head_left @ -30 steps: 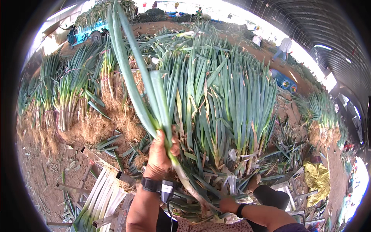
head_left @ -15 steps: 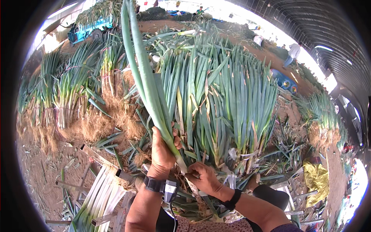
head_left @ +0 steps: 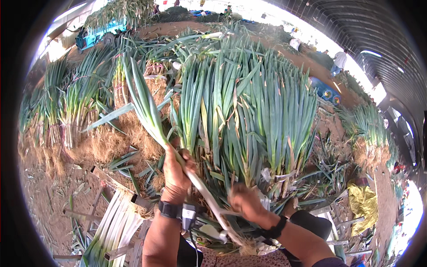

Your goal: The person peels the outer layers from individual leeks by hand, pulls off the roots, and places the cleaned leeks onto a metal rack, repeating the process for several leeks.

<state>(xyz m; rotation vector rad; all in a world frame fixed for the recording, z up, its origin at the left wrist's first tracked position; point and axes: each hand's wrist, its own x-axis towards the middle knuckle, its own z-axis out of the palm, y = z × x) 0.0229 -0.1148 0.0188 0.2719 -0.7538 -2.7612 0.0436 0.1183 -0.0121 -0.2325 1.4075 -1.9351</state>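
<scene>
A long green onion (head_left: pixel 202 189) slants across the middle, green leaves up to the left, white shank and roots down toward my lap. My left hand (head_left: pixel 176 171) is wrapped round it where the green begins. Right of the shank, my right hand (head_left: pixel 247 202) is curled and smeared by motion. A pale strip of outer skin (head_left: pixel 230 213) sticks out from the shank toward that hand; whether the fingers grip it is hidden by blur. Directly ahead stands a dense row of unpeeled green onions (head_left: pixel 253 111).
Clean white green onions (head_left: pixel 113 222) lie on a metal rack at the lower left. Tied bundles with shaggy roots (head_left: pixel 71 111) stand at the left. A yellow sack (head_left: pixel 362 209) lies at the right. A loaded blue cart (head_left: pixel 102 33) and a person (head_left: pixel 339 61) are farther off.
The onion's root end has swung down toward my lap and its leaves have dropped lower. My left hand has shifted slightly left and up; my right hand has moved right, off the shank.
</scene>
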